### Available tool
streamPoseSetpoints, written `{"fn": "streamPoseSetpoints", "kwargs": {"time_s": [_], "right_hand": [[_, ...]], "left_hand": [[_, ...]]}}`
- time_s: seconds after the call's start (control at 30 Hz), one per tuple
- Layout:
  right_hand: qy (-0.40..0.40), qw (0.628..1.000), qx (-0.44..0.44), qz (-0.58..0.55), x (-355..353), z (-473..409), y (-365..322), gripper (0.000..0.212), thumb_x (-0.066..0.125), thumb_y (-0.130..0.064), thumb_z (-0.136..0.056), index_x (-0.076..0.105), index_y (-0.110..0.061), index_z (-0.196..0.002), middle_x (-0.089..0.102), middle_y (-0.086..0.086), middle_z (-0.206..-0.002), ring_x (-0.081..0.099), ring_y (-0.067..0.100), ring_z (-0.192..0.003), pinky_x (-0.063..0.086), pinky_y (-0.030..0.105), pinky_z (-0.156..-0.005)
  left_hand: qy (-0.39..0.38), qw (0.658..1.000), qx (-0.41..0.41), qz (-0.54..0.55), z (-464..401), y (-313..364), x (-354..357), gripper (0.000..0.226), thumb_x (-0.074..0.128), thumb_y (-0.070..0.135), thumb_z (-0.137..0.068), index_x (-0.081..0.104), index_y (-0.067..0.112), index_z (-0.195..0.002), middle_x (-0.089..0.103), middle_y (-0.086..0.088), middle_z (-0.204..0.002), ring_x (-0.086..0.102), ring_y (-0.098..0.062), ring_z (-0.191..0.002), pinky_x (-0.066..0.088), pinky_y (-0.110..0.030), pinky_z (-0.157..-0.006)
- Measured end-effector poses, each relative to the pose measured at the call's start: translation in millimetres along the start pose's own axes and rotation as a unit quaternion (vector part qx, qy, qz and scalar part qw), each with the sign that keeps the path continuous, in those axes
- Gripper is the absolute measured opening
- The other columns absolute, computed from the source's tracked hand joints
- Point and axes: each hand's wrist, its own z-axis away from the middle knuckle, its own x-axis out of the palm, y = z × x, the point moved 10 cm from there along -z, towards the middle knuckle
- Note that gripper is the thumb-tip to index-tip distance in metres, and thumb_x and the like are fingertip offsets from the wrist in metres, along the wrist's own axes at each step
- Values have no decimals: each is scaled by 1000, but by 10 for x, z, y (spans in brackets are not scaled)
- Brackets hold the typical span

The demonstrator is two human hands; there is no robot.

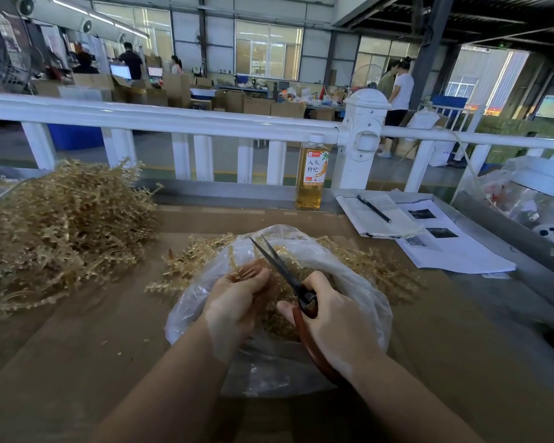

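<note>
My right hand [330, 318] grips red-handled scissors [282, 266] with their black blades slightly apart, pointing up and away. My left hand [237, 298] is curled round a bunch of golden plastic sprigs [247, 270] just left of the blades. Both hands work over a clear plastic bag [359, 282] that holds more golden sprigs. The bag lies on a brown cardboard-covered table [93, 346].
A large heap of golden sprigs [55, 219] lies at the left. A bottle of amber drink [311, 174] stands by a white railing [173, 119]. Papers with a pen [375, 209] lie at the right, near clear bags [525, 193]. People stand in the workshop behind.
</note>
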Motion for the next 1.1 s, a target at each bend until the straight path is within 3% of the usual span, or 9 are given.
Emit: {"fn": "streamPoseSetpoints", "kwargs": {"time_s": [0.17,0.4,0.6,0.77,1.1], "right_hand": [[-7,1000,-5,11,19,-9,12,33,56,-60,-84,37,-34,-85,49,-16,-63,47,-6,-58,33,12,-49],[-28,999,-27,31,70,0,-4,33,53,-62,-85,35,-35,-87,52,-13,-72,50,0,-67,28,13,-52],[-24,998,-37,37,107,-17,-14,33,52,-60,-87,34,-33,-89,56,-9,-79,56,9,-74,34,19,-58],[-22,997,-51,50,115,-20,-19,32,51,-59,-88,34,-32,-89,56,-10,-77,56,6,-71,36,14,-55],[-31,997,-56,40,142,-39,-17,32,51,-60,-87,31,-34,-87,50,-11,-74,51,4,-70,32,16,-56]], "left_hand": [[10,1000,9,25,-25,15,-31,10,58,-8,-85,62,1,-86,69,-8,-60,68,-13,-54,54,-22,-48],[4,999,3,49,-66,4,-33,10,57,-5,-84,62,3,-84,71,-6,-63,69,-13,-56,54,-22,-48],[0,999,-1,41,-76,-43,-58,10,57,-6,-84,62,1,-88,70,-7,-62,69,-13,-55,53,-21,-48],[-1,999,-3,45,-87,-56,-56,13,57,-6,-83,62,1,-93,71,-6,-64,69,-12,-56,53,-21,-48],[0,998,-8,55,-10,-56,27,16,51,-6,-90,61,4,-85,70,-5,-62,68,-12,-54,56,-21,-52]]}}
